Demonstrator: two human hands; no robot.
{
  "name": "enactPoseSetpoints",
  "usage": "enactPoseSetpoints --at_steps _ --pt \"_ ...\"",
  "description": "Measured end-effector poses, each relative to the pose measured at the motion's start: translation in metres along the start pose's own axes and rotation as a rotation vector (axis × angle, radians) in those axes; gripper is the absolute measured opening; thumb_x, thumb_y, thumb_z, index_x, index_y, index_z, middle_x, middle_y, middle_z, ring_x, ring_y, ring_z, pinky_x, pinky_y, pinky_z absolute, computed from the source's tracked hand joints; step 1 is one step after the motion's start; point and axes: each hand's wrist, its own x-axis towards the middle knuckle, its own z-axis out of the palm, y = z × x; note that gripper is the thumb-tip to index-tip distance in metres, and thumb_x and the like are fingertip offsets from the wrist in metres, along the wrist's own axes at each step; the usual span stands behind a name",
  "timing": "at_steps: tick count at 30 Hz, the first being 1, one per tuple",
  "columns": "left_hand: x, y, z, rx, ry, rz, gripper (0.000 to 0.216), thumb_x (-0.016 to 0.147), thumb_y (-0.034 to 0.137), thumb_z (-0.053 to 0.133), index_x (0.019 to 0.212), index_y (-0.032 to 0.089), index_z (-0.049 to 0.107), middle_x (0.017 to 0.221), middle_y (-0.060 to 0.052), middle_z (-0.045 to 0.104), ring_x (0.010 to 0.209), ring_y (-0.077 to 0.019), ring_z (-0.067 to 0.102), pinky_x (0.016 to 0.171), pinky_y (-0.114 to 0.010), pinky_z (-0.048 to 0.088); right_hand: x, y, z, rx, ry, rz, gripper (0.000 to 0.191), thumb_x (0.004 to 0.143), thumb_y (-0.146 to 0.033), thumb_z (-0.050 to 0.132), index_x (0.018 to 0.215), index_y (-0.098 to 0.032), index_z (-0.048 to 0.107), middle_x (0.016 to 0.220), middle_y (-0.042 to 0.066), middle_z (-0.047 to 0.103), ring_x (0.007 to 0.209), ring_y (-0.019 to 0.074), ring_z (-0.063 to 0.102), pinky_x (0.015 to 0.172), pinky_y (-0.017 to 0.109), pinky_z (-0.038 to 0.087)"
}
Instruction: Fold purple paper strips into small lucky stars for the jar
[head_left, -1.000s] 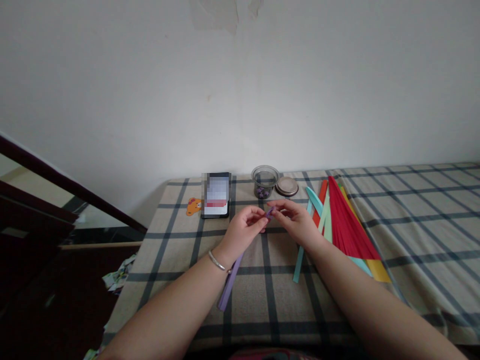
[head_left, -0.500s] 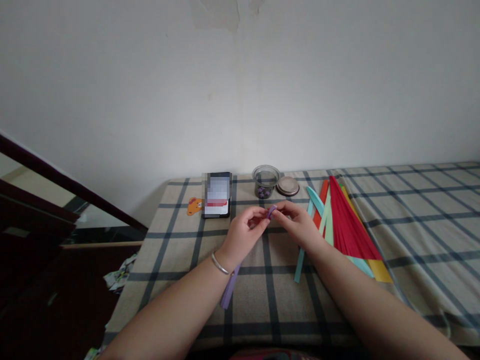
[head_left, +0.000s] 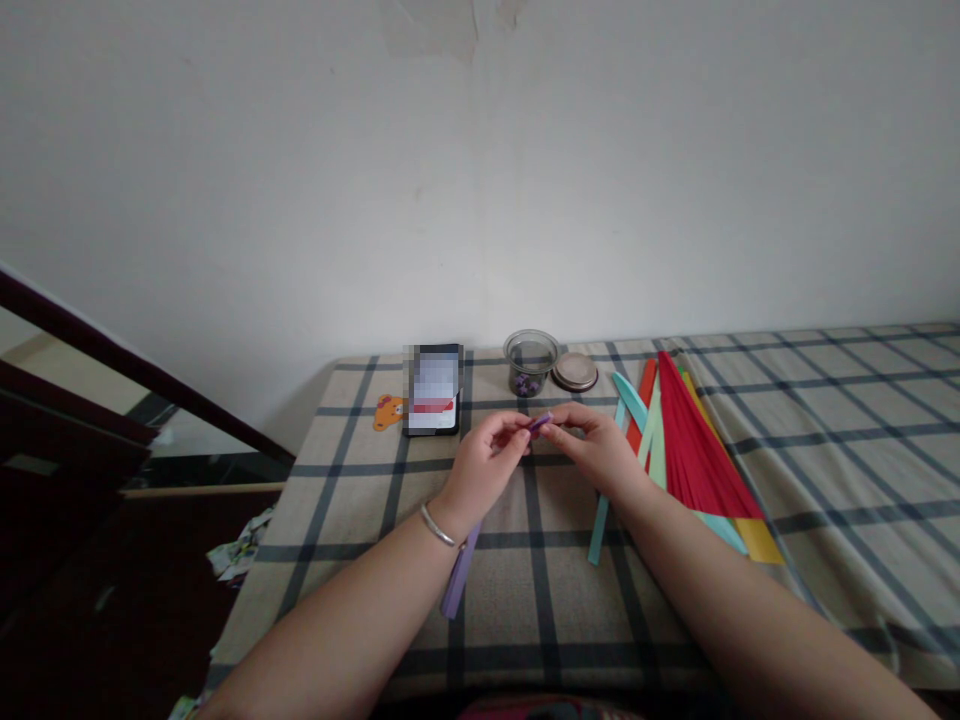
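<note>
Between the fingertips of both hands is a small folded purple paper strip (head_left: 541, 423). My left hand (head_left: 487, 458) pinches it from the left, and my right hand (head_left: 598, 450) grips its other side with thumb and fingers. Other purple paper strips (head_left: 459, 580) lie partly under my left wrist. Just beyond the hands stands a clear plastic tub (head_left: 530, 360) with several small purple pieces inside. Its round lid (head_left: 576, 371) lies to the right of it. The exact folds of the held strip are too small to make out.
Right of my hands lie fanned red paper strips (head_left: 697, 450), with yellow, green, orange and blue ones around them. A phone (head_left: 433, 392) stands at the back left beside an orange bear cutout (head_left: 388, 412). The checked cloth (head_left: 337, 520) reaches the wall.
The purple strip in my fingers has tilted from steep to flatter. Both hands stay nearly in place, with a slight shift of the fingertips.
</note>
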Motion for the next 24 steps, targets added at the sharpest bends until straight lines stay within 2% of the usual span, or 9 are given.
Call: enactPoseSetpoints --at_steps 7,14,19,24 --pt "0.000 -0.002 0.000 0.002 0.036 -0.035 0.018 0.085 0.028 0.052 0.095 0.015 0.058 0.084 -0.002 0.062 0.056 -0.0084 0.060 0.056 -0.021 0.049 -0.001 0.002 0.000 -0.138 0.030 -0.065 0.011 0.075 -0.030 0.065 0.073 -0.020 0.069 0.078 0.006 0.071 0.078 0.0214 0.063 0.077 0.036 0.047" --pt "-0.002 -0.003 -0.002 0.203 0.027 0.120 0.017 0.087 0.022 0.047 0.100 0.018 0.058 0.092 -0.005 0.064 0.081 -0.0140 0.063 0.072 -0.025 0.052 -0.003 -0.005 -0.002 -0.324 0.040 -0.183 0.012 0.079 -0.027 0.059 0.074 -0.021 0.068 0.079 0.005 0.072 0.079 0.0213 0.063 0.077 0.037 0.046" --pt "-0.002 -0.002 -0.002 0.328 0.015 0.174 0.018 0.086 0.020 0.048 0.101 0.018 0.058 0.095 -0.006 0.065 0.084 -0.0154 0.062 0.075 -0.028 0.051 -0.004 -0.012 -0.002 -0.457 0.044 -0.261 0.008 0.078 -0.022 0.060 0.072 -0.020 0.066 0.072 0.004 0.068 0.073 0.0201 0.059 0.071 0.034 0.045" --pt "-0.002 -0.001 -0.002 0.425 0.037 0.224 0.013 0.084 0.023 0.054 0.095 0.018 0.059 0.090 -0.005 0.065 0.079 -0.0143 0.060 0.072 -0.027 0.050 -0.005 -0.014 -0.001 -0.494 0.031 -0.284 0.007 0.078 -0.020 0.060 0.072 -0.020 0.064 0.074 0.004 0.067 0.075 0.0203 0.058 0.073 0.034 0.044"
